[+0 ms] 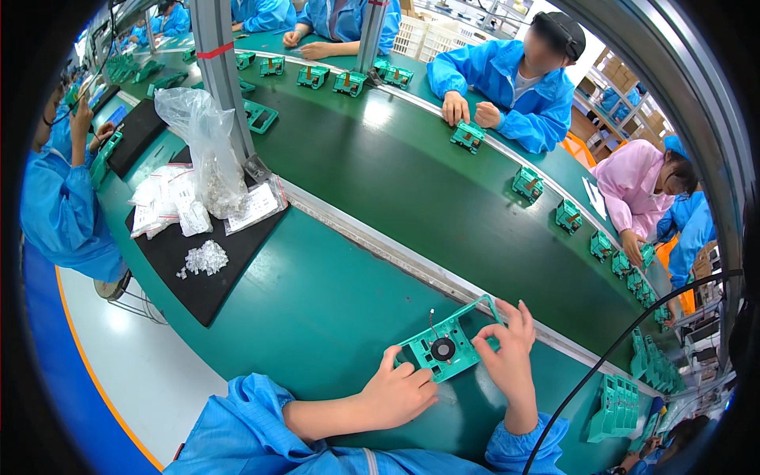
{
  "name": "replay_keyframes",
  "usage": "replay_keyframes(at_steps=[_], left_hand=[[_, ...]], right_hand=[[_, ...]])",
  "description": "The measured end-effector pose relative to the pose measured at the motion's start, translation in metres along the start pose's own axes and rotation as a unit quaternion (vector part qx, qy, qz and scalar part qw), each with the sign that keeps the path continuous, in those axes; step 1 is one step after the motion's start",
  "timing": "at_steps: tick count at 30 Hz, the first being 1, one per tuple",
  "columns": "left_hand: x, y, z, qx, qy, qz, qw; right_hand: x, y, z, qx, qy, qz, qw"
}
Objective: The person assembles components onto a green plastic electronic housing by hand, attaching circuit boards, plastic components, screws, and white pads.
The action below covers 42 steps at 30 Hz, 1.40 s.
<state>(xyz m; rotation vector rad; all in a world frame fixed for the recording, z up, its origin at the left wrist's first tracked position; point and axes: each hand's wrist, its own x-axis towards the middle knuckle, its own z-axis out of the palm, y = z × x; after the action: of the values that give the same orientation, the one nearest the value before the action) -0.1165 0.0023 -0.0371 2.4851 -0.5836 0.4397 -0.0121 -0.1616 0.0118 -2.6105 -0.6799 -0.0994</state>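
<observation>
A green plastic housing (455, 368) with a round black speaker (442, 348) and a short upright wire (432, 318) lies on the green bench in front of me. My left hand (401, 388) grips its left edge, with the fingers curled in and the thumb along the rim. Over the housing's right side, beside its open loop-shaped frame, my right hand (511, 352) pinches thumb and forefinger together while the other fingers stand raised. Whatever lies in that pinch is too small or hidden to make out.
Small clear plastic parts (207, 259) are heaped on a black mat (207, 297) beside plastic bags (212, 162). Beyond a metal rail, a conveyor belt (356, 174) carries green assemblies (527, 183). A metal post (222, 79) rises left; a black cable (590, 368) crosses at right. Co-workers sit around.
</observation>
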Motion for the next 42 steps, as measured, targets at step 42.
replay_keyframes(at_steps=[42], left_hand=[[-0.012,0.012,0.017,0.064,0.015,-0.022,0.998]], right_hand=[[0.014,-0.021,0.015,-0.087,-0.060,0.129,0.986]])
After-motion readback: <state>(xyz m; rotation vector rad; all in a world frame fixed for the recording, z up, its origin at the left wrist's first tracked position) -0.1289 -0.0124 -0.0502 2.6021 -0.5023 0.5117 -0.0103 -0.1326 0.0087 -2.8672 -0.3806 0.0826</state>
